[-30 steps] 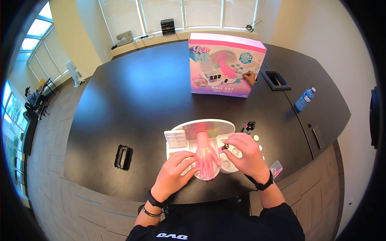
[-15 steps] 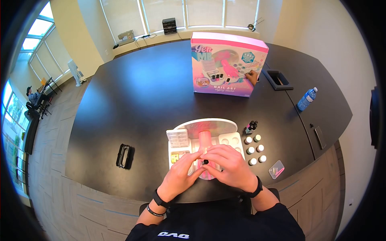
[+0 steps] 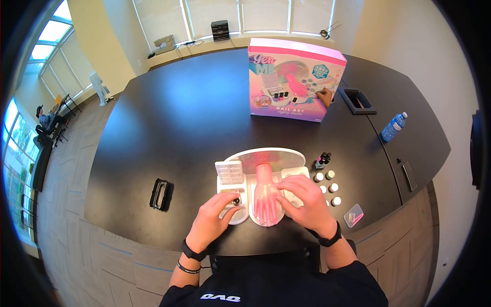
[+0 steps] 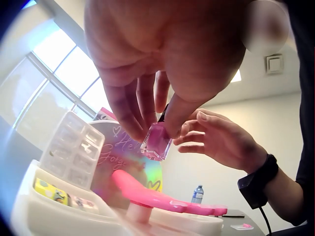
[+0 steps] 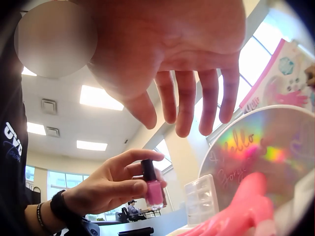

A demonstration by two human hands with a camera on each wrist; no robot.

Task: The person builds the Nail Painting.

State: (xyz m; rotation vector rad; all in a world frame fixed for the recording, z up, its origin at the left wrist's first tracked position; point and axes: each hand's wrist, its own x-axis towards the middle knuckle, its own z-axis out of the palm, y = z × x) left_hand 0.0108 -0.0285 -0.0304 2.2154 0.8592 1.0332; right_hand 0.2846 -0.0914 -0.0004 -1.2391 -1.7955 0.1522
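1 pink polish btl [image 5: 154, 194], black cap up, in L hand [image 3: 208, 217]: thumb + fingers pinch it over the L side of 1 white stand [image 3: 239, 219], L of 1 pink model hand [image 3: 264, 199]. R hand [image 3: 307, 204] holds nothing, fingers loose & spread, just R of model hand; can't tell if they touch. Behind: 1 mirror [image 3: 289, 161]; L of it, 1 compartment case [image 3: 230, 173]. R of stand: white-capped pots [image 3: 334, 188], at least 5, R hand overlaps that area; black-capped btls [image 3: 322, 161] bunched beyond, exact no. unclear. 1 sm. clear tray [image 3: 353, 216] nearer the edge. Farther out: 1 printed box [image 3: 294, 82], 1 water btl [image 3: 394, 127], 1 black frame [image 3: 158, 194].

Head cam gets mainly the held btl's dark cap; both wrist cams show its pink glass + "Hello" on mirror. L wrist alone clearly shows 1 yellow item [image 4: 49, 191] in stand. Pots: head only.
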